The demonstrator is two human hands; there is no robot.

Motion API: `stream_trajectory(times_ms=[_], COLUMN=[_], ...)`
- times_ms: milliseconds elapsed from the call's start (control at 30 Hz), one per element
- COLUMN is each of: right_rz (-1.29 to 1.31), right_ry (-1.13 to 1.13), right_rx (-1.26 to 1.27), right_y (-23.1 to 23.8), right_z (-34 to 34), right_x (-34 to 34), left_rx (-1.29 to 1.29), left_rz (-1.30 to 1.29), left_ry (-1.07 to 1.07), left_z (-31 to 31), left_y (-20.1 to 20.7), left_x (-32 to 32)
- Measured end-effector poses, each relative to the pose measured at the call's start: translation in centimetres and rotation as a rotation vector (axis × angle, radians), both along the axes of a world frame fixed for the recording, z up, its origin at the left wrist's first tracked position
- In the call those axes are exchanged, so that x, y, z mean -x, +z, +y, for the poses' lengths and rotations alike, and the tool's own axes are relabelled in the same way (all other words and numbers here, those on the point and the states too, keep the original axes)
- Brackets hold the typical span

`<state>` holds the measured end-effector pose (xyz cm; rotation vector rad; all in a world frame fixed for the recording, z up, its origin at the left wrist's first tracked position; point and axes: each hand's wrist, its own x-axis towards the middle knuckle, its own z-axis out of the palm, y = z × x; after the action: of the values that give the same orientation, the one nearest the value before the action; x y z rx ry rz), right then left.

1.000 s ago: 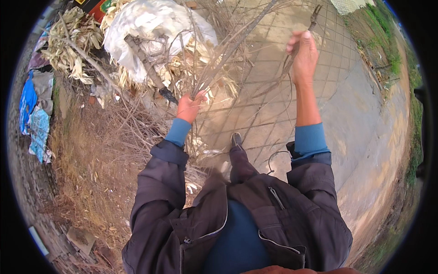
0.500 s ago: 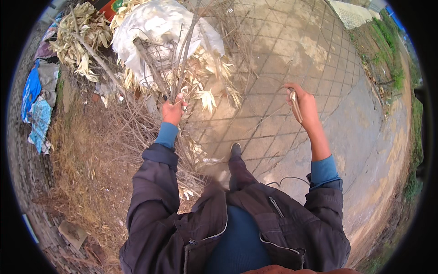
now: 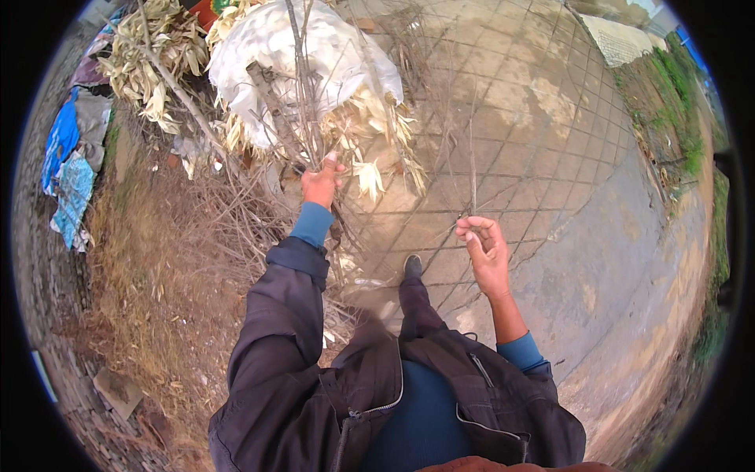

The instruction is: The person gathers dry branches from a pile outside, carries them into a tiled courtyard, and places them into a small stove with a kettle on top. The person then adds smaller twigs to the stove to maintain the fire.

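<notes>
My left hand point(image 3: 321, 186) is closed around a bundle of dry branches point(image 3: 303, 86), which stick up and away from me in front of a white plastic sack. To the right, over the paving, my right hand point(image 3: 486, 250) pinches the lower end of a thin stick point(image 3: 473, 173) between thumb and fingers. The stick points away from me, roughly upright in the view, apart from the bundle. The branches' lower ends are partly hidden behind my left hand and sleeve.
A white plastic sack point(image 3: 314, 55) lies among pale corn husks point(image 3: 368, 175) ahead. More husks point(image 3: 161, 55) hang at the far left, near a thick branch point(image 3: 182, 93). Brushwood point(image 3: 236, 208) and dry grass point(image 3: 157, 307) cover the left ground. Blue sheeting point(image 3: 75, 197) lies farther left.
My right hand has come nearer my body and leftward, and the thin stick in it now points away from me. The left hand still grips the branches, shifted slightly right.
</notes>
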<state>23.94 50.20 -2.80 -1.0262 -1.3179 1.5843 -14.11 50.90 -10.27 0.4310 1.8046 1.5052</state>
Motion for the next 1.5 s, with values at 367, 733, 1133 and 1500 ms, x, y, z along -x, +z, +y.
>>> stream_trajectory(times_ms=[367,733,1133,1500], right_rz=[-0.135,-0.481,-0.754,-0.614], right_ry=[0.033,0.030,-0.040,-0.269], right_rx=[-0.178,-0.462,-0.436,-0.637], right_y=[-1.7,-3.3,-6.2,-3.1], right_z=[0.9,0.1,0.3,16.4], right_x=[8.6,7.3,1.0,3.9], left_rx=[-0.108,-0.317,-0.275,-0.405], left_rz=[-0.051,-0.506,-0.486,0.573], left_ry=[-0.169,-0.264,-0.577,-0.617], left_z=[0.6,0.1,2.6,10.5], left_y=[2.1,3.9,1.9,9.9], left_x=[-9.2,-19.7,-24.6,-20.4])
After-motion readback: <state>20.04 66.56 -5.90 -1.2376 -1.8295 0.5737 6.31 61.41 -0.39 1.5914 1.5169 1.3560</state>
